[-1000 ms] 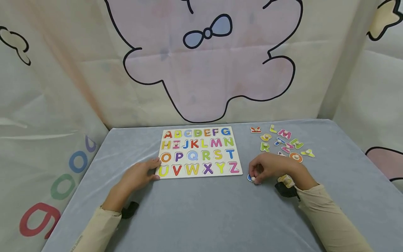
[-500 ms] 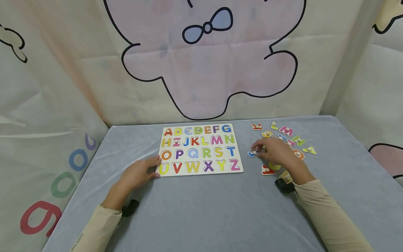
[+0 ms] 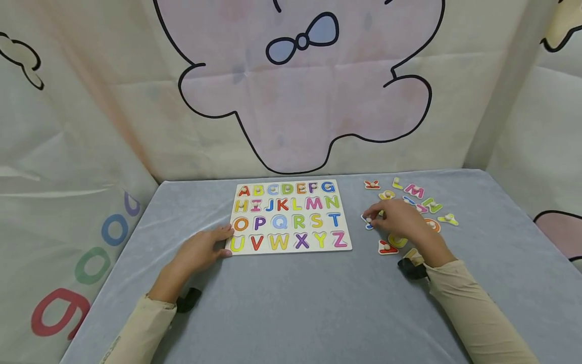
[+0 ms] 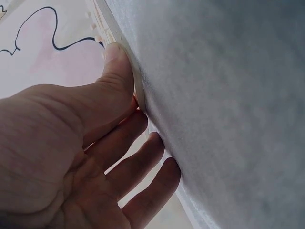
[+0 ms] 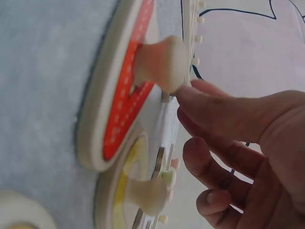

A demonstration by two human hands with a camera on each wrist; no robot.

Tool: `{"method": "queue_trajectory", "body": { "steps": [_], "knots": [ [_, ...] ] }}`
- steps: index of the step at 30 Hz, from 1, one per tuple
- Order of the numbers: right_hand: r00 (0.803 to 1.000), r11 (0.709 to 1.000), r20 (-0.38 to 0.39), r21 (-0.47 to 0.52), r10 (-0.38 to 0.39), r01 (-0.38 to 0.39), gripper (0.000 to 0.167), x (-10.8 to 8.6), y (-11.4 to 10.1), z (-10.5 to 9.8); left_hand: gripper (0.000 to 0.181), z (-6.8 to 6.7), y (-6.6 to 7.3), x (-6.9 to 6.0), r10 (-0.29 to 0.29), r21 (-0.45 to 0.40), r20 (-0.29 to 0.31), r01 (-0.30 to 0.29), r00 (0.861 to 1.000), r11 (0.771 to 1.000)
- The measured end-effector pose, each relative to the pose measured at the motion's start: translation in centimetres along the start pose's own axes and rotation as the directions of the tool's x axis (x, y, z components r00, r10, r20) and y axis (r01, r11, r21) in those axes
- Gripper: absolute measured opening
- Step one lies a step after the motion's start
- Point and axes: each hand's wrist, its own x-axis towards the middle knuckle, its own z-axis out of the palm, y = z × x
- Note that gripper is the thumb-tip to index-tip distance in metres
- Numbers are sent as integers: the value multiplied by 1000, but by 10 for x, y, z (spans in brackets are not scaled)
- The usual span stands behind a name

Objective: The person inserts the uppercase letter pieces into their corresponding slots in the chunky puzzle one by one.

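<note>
A white alphabet puzzle board lies flat on the table. My left hand rests at its near left corner, thumb and index finger touching the edge; in the left wrist view the thumb lies along that edge and the other fingertips reach the cloth. My right hand, right of the board, pinches the knob of a small blue letter puzzle piece, which is partly hidden by the fingers. Close to the right wrist are a red letter piece with a knob and a yellow letter piece.
Several loose letter pieces lie beyond the right hand, among them a red K, a pink M, an orange O and a yellow Y. Knobbed letters fill the board's top row. A printed curtain stands behind the table.
My right hand has moved away from me from beside the board's near right corner, with the blue piece. Since half a second ago, the piece has turned. The left hand has stayed put.
</note>
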Motion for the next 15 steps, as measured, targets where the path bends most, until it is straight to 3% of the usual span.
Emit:
{"method": "queue_trajectory", "body": {
  "steps": [10, 15],
  "knots": [
    [1000, 999, 27, 52, -11, 10, 21, 3, 9, 2, 63, -2, 0, -1, 14, -4, -15, -14, 1000, 1000],
    [1000, 997, 0, 73, -19, 19, 20, 4, 2, -2, 64, -1, 0, -2, 3, -3, -1, -3, 1000, 1000]
  ]
}}
